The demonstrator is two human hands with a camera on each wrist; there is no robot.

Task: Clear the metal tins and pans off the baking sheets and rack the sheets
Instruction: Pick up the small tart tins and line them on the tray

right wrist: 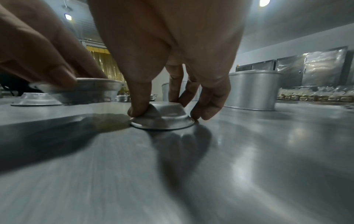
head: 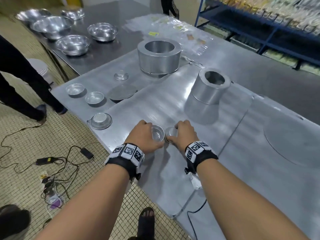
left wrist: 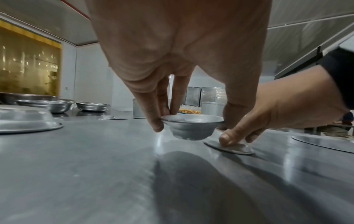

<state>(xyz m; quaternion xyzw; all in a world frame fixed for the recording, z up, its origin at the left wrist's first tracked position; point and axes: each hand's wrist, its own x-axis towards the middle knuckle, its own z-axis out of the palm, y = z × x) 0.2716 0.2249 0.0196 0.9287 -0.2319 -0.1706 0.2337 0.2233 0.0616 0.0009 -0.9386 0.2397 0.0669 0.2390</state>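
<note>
My left hand (head: 147, 135) pinches a small upright metal tin (head: 157, 135) by its rim, lifted just off the baking sheet (head: 155, 104); the left wrist view shows the upright tin (left wrist: 191, 127) hanging above the sheet. Right beside it, my right hand (head: 181, 134) pinches an upside-down small tin (head: 171, 134) that lies flat on the sheet, with thumb and fingertips at the rim of that inverted tin (right wrist: 162, 118). Further back on the sheets stand a tall stacked tin (head: 207, 94) and a wide round cake pan (head: 159, 57).
Left of my hands lie an inverted dish (head: 101, 120), two small upright tins (head: 75, 89) (head: 94, 99), a flat disc (head: 122, 91) and a small inverted tin (head: 121, 75). Large steel bowls (head: 72, 45) sit on the far table. Cables cover the tiled floor; a person stands left.
</note>
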